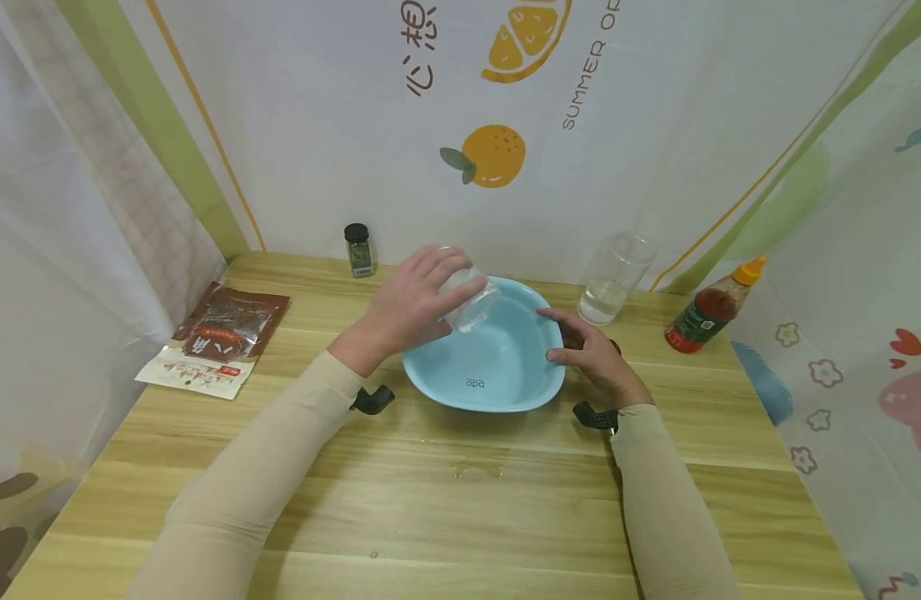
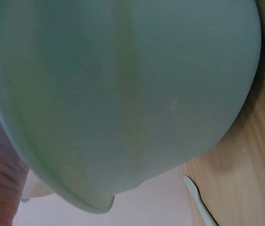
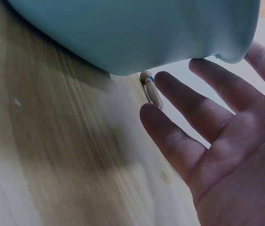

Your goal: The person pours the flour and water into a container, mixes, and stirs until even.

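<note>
My left hand (image 1: 422, 296) grips a clear cup (image 1: 477, 307), tilted over the light blue basin (image 1: 468, 367) on the table. Whether anything flows from the cup cannot be made out. The basin's outer wall (image 2: 170, 94) fills most of the left wrist view, with part of the left hand (image 2: 0, 165) at the edge. At the basin's right rim, the thumb and index finger of my right hand (image 1: 591, 354) touch the edge. Its other fingers (image 3: 188, 101) are spread and fairly straight beside the outer wall in the right wrist view.
A tall clear glass (image 1: 608, 287) with some liquid stands behind the right hand. Farther right is a red sauce bottle (image 1: 708, 310) with a yellow cap. A small spice jar (image 1: 359, 252) stands at the back; food packets (image 1: 220, 333) lie left. Wet marks (image 1: 478, 472) show in front.
</note>
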Demonstrator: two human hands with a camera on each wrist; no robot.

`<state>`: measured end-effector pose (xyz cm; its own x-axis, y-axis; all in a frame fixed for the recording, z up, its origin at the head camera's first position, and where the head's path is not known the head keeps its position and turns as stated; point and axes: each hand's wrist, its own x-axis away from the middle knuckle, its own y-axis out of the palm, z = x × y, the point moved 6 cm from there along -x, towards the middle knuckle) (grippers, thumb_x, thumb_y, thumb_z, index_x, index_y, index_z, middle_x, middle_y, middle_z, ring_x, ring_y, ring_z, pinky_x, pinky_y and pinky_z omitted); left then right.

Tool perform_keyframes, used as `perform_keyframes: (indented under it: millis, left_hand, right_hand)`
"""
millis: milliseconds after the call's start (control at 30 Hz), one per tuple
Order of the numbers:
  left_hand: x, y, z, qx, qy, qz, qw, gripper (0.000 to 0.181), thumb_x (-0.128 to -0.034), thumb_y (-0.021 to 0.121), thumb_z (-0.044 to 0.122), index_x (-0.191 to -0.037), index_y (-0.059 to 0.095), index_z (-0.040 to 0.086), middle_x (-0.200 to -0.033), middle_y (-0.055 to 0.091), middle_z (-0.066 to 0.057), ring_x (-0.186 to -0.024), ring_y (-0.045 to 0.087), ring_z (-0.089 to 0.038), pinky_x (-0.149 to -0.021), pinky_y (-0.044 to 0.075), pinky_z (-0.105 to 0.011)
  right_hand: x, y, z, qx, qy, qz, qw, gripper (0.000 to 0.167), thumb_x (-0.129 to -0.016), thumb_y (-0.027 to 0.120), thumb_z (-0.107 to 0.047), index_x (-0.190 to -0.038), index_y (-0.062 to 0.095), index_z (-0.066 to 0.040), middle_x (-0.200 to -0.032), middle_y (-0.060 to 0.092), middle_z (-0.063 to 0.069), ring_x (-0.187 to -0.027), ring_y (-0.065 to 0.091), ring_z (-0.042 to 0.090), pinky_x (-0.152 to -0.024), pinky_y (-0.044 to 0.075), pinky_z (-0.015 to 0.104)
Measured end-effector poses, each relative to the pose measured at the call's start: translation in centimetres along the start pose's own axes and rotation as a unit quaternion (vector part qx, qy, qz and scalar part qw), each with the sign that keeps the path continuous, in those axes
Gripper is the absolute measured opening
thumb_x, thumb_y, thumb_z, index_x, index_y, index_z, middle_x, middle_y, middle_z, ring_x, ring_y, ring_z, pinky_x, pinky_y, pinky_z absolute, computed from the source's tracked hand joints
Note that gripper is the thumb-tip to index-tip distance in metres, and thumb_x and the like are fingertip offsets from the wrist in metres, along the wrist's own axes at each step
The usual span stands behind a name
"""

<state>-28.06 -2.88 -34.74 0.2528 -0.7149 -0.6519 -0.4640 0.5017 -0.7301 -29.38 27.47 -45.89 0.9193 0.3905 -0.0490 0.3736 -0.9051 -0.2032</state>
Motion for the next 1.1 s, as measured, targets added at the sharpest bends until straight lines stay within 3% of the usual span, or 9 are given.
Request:
perform_keyframes:
  millis: [200, 700, 1100]
  left_hand:
    - [-0.10, 0.41, 0.43, 0.001, 0.014, -0.006, 0.9999, 0.076, -0.0818, 0.099, 0.018, -0.148, 0.062, 0.020, -0.145, 0.062, -0.017, -0.142, 0.054, -0.039, -0.131, 0.038, -0.053]
    - [-0.39, 0.72, 0.91, -0.035, 0.036, -0.029, 0.9983, 0.079, -0.0804, 0.100, 0.015, -0.149, 0.061, 0.020, -0.147, 0.060, -0.017, -0.143, 0.052, -0.040, -0.134, 0.031, -0.054]
    - [-0.69, 0.25, 0.56, -0.042, 0.041, -0.017, 0.9981, 0.073, -0.0827, 0.097, 0.012, -0.147, 0.064, 0.021, -0.148, 0.060, -0.017, -0.143, 0.053, -0.041, -0.135, 0.028, -0.055]
  right_hand:
    - [0.01, 0.01, 0.03, 0.000, 0.001, -0.002, 1.0000, 0.074, -0.096, 0.078, -0.001, -0.165, 0.052, -0.009, -0.168, 0.048, 0.015, -0.134, 0.063, 0.024, -0.100, 0.063, 0.034]
    - [0.01, -0.02, 0.16, 0.006, 0.003, -0.002, 1.0000, 0.074, -0.097, 0.078, -0.003, -0.166, 0.052, -0.012, -0.167, 0.049, 0.016, -0.134, 0.064, 0.025, -0.099, 0.064, 0.035]
    - [0.05, -0.13, 0.13, 0.009, 0.004, -0.001, 1.0000, 0.074, -0.097, 0.077, -0.002, -0.166, 0.052, -0.012, -0.168, 0.048, 0.015, -0.135, 0.063, 0.026, -0.100, 0.063, 0.033]
